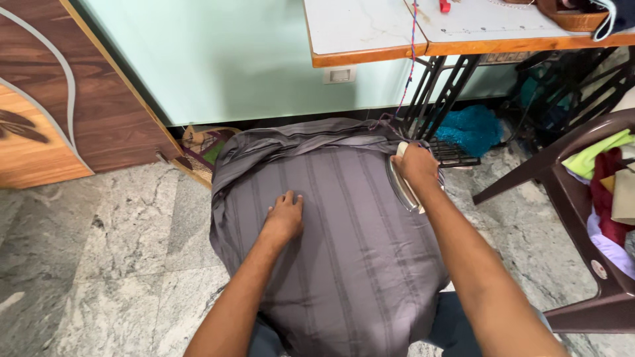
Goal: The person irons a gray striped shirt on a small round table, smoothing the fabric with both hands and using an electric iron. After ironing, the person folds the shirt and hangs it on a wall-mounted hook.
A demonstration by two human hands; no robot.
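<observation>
Grey striped cloth (pixel 344 264), left hand (pixel 284 218) flat, right hand (pixel 417 165) gripping iron (pixel 400 188)

Grey striped cloth (pixel 331 244), spread over a rounded pad on the marble floor (pixel 112 258). Left hand (pixel 284 215) flat on its middle. Right hand (pixel 417 165) grips a metal-soled iron (pixel 403 188) at the far right edge. Brown plastic chair (pixel 582 218) right.

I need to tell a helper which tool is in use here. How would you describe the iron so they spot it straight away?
Start at the grey striped cloth spread over the marble floor. At its right edge, under the right hand, sits the flat metal iron with a pale handle. It is the only shiny metal thing on the cloth; the left hand presses bare fabric.
</observation>
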